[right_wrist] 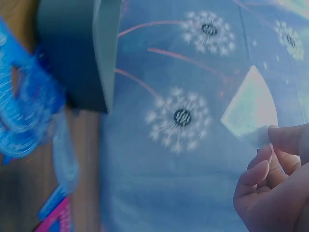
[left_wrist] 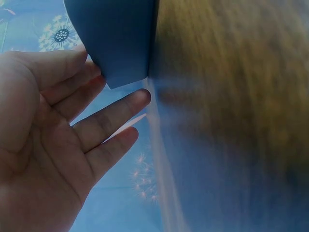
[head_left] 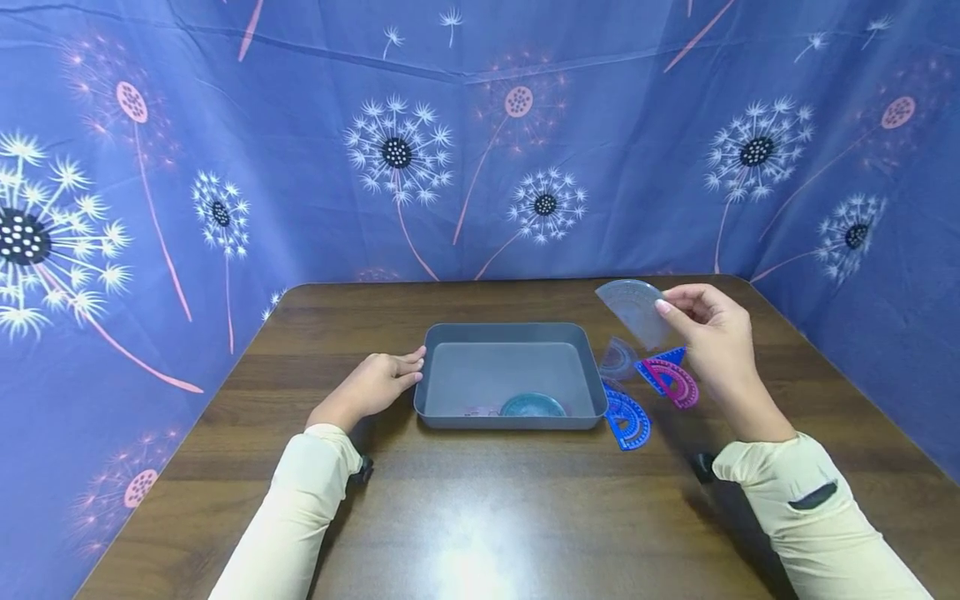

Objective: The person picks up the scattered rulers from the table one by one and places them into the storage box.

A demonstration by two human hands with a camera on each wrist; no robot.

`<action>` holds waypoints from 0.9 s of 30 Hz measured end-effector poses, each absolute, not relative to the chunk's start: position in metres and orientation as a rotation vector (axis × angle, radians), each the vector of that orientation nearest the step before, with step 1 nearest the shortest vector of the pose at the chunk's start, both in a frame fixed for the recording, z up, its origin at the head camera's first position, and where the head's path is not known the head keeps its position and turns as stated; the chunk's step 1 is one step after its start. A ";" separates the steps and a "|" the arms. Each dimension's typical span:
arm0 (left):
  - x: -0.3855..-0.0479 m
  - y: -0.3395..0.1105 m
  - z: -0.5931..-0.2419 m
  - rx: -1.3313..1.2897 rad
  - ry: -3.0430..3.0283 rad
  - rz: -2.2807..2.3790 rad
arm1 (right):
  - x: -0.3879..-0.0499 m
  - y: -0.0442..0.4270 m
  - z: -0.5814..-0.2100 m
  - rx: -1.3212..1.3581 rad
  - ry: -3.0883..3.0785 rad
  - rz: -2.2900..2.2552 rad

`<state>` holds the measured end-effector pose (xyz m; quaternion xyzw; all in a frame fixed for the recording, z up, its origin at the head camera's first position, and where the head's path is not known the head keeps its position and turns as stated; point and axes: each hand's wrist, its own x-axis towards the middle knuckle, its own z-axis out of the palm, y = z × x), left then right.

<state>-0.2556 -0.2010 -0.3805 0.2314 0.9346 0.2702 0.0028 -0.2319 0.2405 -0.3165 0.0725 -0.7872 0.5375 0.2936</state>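
Observation:
Above the table, my right hand (head_left: 716,337) pinches a clear protractor (head_left: 630,307) between thumb and fingers; the right wrist view also shows this protractor (right_wrist: 253,108) raised. My left hand (head_left: 375,383) touches the left wall of a grey rectangular tray (head_left: 513,422) with its fingertips, fingers mostly straight. Inside the tray, by its front wall, lie a teal-tinted clear curved piece (head_left: 532,406) and a faint pinkish clear piece (head_left: 482,411). Right of the tray are a blue protractor (head_left: 630,421), a pink protractor (head_left: 681,387), a blue set square (head_left: 651,375) and another clear protractor (head_left: 618,360).
A brown wooden table (head_left: 465,500) bears everything. Behind it and at both sides hangs a blue cloth (head_left: 465,208) with dandelion prints. The loose pieces lie close against the tray's right side, below my right hand.

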 end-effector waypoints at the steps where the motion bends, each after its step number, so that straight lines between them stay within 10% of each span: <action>1: -0.255 -0.202 -0.380 0.719 2.932 0.851 | -0.233 0.236 -0.313 0.217 -2.108 1.428; 27: -0.255 -0.200 -0.381 0.696 2.923 0.863 | -0.278 0.157 -0.365 0.759 -2.742 0.927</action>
